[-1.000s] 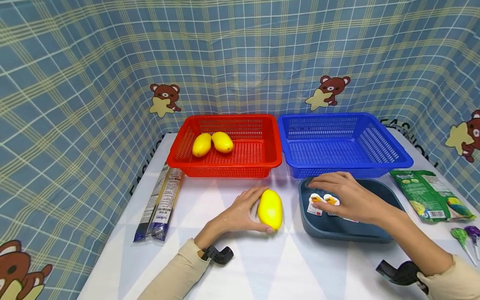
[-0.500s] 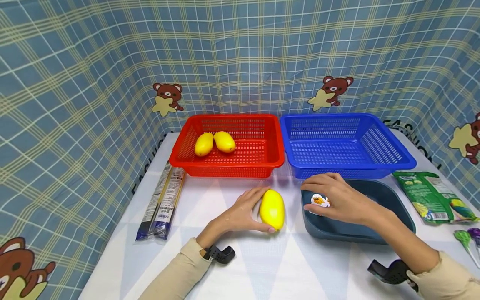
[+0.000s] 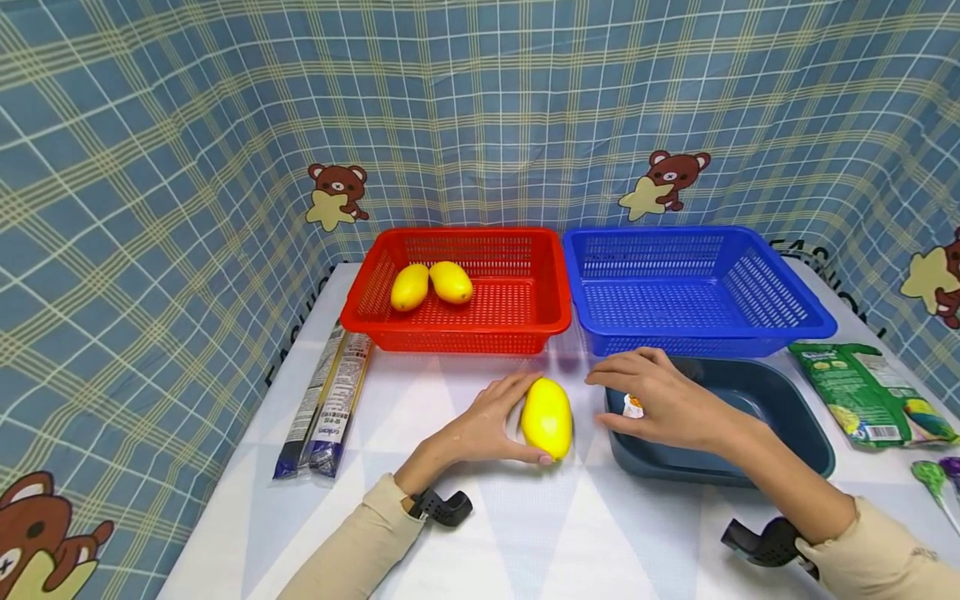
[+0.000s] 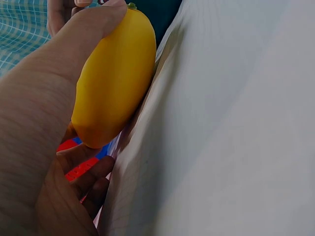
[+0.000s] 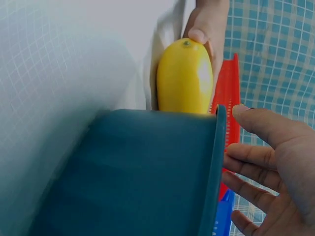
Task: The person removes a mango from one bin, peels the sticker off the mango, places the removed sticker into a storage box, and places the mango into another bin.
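Note:
My left hand (image 3: 480,429) holds a yellow mango (image 3: 547,421) on the table, thumb at its near end and fingers at its far end. In the left wrist view the thumb lies beside the small green stem of the mango (image 4: 115,78). My right hand (image 3: 667,404) hovers over the left side of a dark blue tub (image 3: 720,475), fingers spread and holding nothing. In the right wrist view its fingers (image 5: 256,155) are beside the tub's rim. A sticker (image 3: 633,406) shows in the tub between thumb and fingers; the rest there is hidden by the hand.
A red basket (image 3: 457,342) with two mangoes (image 3: 431,285) stands behind, beside a blue basket (image 3: 697,342). Long wrapped packets (image 3: 326,408) lie left. On the right are a green snack bag (image 3: 862,396) and lollipops (image 3: 930,475). Plaid cloth (image 3: 480,108) encloses the back and sides.
My right hand has moved left across the tub toward the mango, covering more of the stickers. The left hand keeps its place on the mango; the head view has shifted slightly.

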A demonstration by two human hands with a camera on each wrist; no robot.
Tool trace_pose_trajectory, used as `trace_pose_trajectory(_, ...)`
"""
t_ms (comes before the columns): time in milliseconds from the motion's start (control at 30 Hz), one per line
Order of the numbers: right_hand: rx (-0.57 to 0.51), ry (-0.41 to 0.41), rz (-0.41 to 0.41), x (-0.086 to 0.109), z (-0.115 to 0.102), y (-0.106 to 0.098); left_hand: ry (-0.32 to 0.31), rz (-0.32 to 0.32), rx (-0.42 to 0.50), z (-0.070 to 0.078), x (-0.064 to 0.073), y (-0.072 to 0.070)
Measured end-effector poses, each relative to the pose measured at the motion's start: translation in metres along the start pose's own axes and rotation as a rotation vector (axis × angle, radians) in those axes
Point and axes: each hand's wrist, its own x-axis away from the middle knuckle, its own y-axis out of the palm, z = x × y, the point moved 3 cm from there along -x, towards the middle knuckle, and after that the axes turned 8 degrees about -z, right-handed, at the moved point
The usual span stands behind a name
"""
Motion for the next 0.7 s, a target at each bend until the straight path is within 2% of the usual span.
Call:
trace_pose_trajectory(167,0.004,-0.029,0.011,-0.002,-0.002,0.003,0.005,0.001,0.005,0.0,0.0,0.0)
trace_pose_trajectory(700,-0.008,-0.04,-0.034,-0.013,-0.007,0.013,0.008,-0.006,0.008,-0.002,0.001,0.0)
